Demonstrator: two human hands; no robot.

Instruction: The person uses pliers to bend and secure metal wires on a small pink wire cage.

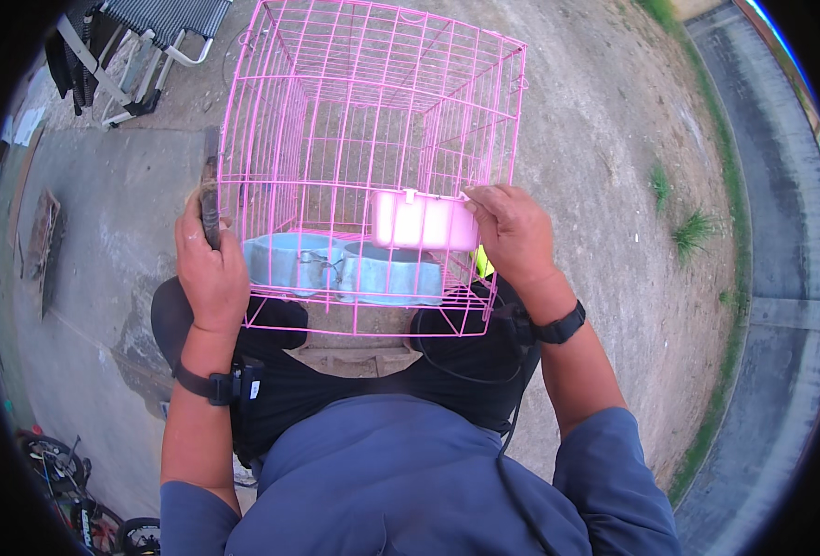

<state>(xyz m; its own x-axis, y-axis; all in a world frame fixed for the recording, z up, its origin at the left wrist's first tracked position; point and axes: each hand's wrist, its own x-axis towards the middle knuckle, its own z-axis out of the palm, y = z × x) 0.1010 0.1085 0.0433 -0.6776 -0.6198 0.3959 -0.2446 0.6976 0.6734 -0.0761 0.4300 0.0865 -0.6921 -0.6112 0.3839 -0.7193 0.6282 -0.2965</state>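
Observation:
A pink wire cage stands in front of me, over my knees. My left hand is at its left side, closed around a dark, worn, bar-shaped tool held upright; its exact kind is unclear. My right hand pinches at the cage's right front, by the upper right corner of a pink plastic trough. Whether its fingertips grip the trough's rim or a cage wire is hard to tell. Low in the cage sits a light-blue double bowl, with a bit of wire between its two halves.
Beyond the cage to the left is a folding chair with a metal frame. Bicycles show at the lower left. A weathered board lies on the concrete. Grass tufts and a paved strip run along the right.

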